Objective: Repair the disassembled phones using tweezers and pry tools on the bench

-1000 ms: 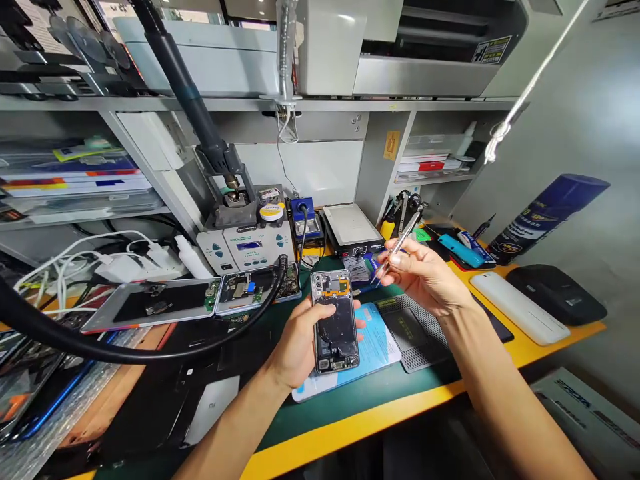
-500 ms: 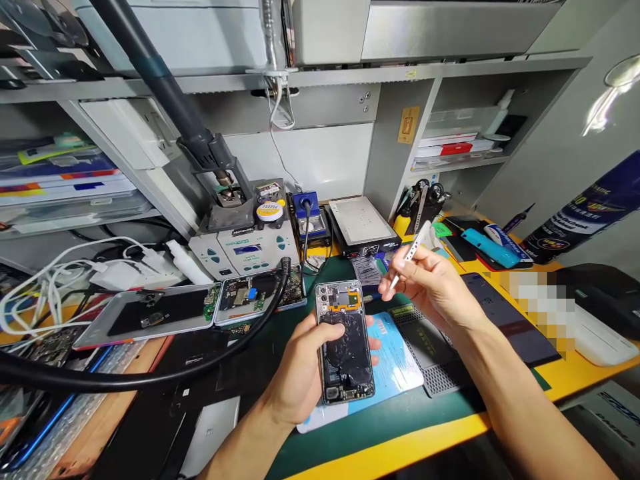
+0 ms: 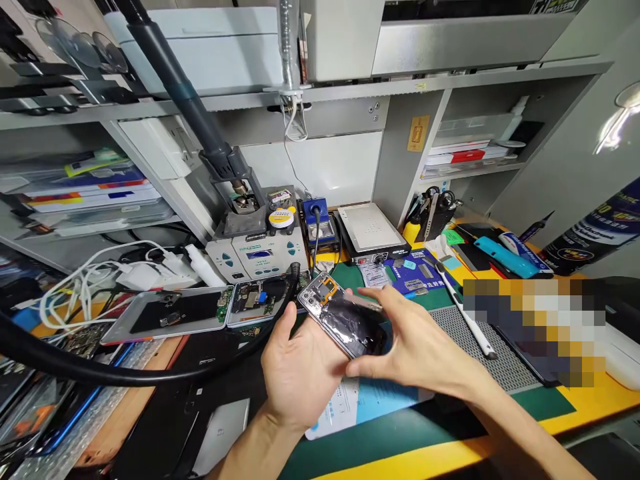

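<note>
A smartphone with its back cover off (image 3: 345, 323) is tilted between my two hands, its top end pointing to the upper left. Orange flex and two camera lenses show at that end; wrinkled black film covers the middle. My left hand (image 3: 307, 370) lies palm up beneath the phone, thumb lifted off it and most fingers hidden behind it. Around the lower end, my right hand (image 3: 400, 340) grips the phone's edges between thumb and fingers. To the right, a slim white tool with dark ends (image 3: 467, 313) rests across a grey perforated mat (image 3: 510, 360).
A blue-and-white card (image 3: 370, 407) lies below my hands on the green mat. Opened phones (image 3: 170, 313) sit at left, crossed by a thick black hose (image 3: 150, 380). Behind stand a hot-air station (image 3: 260, 253) and a flat plate device (image 3: 373, 230). A spray can (image 3: 595, 230) is far right.
The white tool has left my right hand, which now grips the phone. The phone has turned from upright to slanting left, and my left thumb has come off it. The view has shifted slightly.
</note>
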Motion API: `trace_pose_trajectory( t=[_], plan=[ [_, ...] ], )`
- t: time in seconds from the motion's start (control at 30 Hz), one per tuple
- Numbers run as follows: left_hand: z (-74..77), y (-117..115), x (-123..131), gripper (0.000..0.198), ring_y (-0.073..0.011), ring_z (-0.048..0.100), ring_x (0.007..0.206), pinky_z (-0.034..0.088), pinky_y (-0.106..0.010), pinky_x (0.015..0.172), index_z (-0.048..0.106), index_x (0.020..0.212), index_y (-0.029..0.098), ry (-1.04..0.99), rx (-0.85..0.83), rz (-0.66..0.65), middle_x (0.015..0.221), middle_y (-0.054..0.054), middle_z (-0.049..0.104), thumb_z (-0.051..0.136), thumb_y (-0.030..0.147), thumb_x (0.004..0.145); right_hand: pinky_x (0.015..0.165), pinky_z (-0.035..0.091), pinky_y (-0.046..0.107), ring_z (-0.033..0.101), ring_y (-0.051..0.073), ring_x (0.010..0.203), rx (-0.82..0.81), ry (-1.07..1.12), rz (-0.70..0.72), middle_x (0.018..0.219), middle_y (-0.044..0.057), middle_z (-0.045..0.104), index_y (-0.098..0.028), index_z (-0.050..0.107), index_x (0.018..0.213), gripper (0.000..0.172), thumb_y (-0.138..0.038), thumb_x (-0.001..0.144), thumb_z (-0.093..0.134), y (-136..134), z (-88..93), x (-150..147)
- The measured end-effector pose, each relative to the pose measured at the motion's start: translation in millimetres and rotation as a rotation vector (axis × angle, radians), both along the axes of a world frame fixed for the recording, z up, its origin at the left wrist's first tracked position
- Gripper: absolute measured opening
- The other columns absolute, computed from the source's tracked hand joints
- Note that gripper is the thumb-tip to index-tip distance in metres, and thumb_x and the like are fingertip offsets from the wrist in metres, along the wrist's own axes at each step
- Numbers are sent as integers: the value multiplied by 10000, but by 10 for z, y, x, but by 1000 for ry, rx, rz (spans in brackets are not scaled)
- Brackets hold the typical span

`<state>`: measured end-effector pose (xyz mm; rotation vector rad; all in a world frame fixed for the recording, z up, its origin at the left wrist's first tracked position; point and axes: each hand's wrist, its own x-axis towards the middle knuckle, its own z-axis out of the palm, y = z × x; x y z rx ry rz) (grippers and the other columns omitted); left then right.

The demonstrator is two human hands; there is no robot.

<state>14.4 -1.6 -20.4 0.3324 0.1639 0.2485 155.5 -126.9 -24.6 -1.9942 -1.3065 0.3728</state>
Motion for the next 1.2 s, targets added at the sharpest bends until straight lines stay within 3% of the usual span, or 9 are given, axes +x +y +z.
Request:
trace_pose_trajectory(
  t=[0.13,0.23,0.4,0.57,0.67,0.73,0.83,1.07,1.2],
  plan=[
    [24,38,7,723,-365,517,1334,381,-519,1126,570,1366,94,-3,-20,95,1376,-199,609,418,650,930,885,508,447,628,309,1011,-152,-251,-21,1129,104,604,-201,540,1367,764,-571,740,772,10,-11,-49],
    [45,158,16,579,-365,606,1221,449,-518,1055,642,1218,84,159,-34,89,1274,-213,664,468,567,948,837,516,406,627,280,935,-198,-303,14,1095,97,591,-189,562,1339,674,-484,765,754,-4,14,43],
    [20,341,42,403,-314,717,917,560,-462,844,676,988,92,449,37,-65,990,-182,736,507,455,949,863,519,401,626,282,953,-251,-274,96,1092,92,580,-219,542,1412,702,-413,770,748,-39,20,126],
    [-47,303,53,283,-189,670,660,539,-291,625,690,987,97,599,183,18,796,-87,716,586,353,920,915,506,422,629,319,1038,-167,-124,132,1181,105,627,-268,607,1380,799,-583,681,831,-65,-1,243],
    [-30,272,33,269,-186,657,635,528,-286,583,695,969,86,603,204,15,781,-88,712,553,309,920,746,492,324,632,228,820,116,-25,-129,903,34,684,-235,758,1049,425,-586,814,716,-88,0,508],
    [0,266,13,271,-207,669,653,548,-321,612,694,968,76,584,197,-18,803,-107,721,523,277,909,611,409,295,539,179,633,274,-66,-463,668,2,601,-190,722,785,414,-569,894,599,-121,-20,744],
    [39,248,-16,283,-236,685,678,568,-375,666,683,1002,65,588,172,-51,829,-135,729,499,241,877,595,373,293,513,175,612,323,-119,-661,637,6,586,-164,676,763,446,-513,949,470,-182,-94,1041],
    [40,144,-53,371,-250,677,643,562,-385,625,637,1138,43,618,286,-19,806,-144,728,486,240,863,687,438,294,581,173,710,114,-256,-447,752,10,664,-175,679,787,152,-262,835,564,-100,-268,996],
    [30,120,-52,370,-251,676,634,563,-382,607,631,1138,48,605,296,-24,801,-143,729,491,238,852,902,483,400,633,200,924,-43,-386,-332,906,32,685,-159,672,851,178,-329,904,676,-14,-300,856]
  ],
)
